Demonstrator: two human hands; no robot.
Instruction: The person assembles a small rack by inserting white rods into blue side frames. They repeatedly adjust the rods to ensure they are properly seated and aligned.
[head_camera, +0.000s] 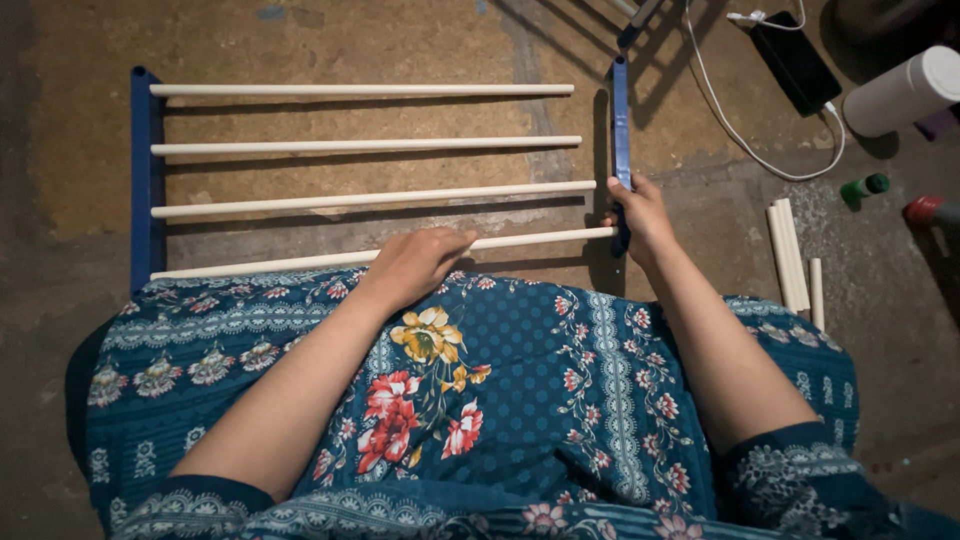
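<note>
Currently left hand (415, 262) wraps the nearest pale wooden dowel (520, 241) of the rack on the concrete floor (300, 40), right hand (640, 212) closed, apparently fully, around the right blue plastic side rail (621, 120).

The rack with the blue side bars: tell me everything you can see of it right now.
The rack lies flat on the worn floor in front of the person. It has two blue side bars, plastic by the look, joined by four pale round rods, likely wood. The left hand rests on the nearest rod; the right hand grips the right blue bar at its near end. The patterned blue dress covers the rack's near edge.
</note>
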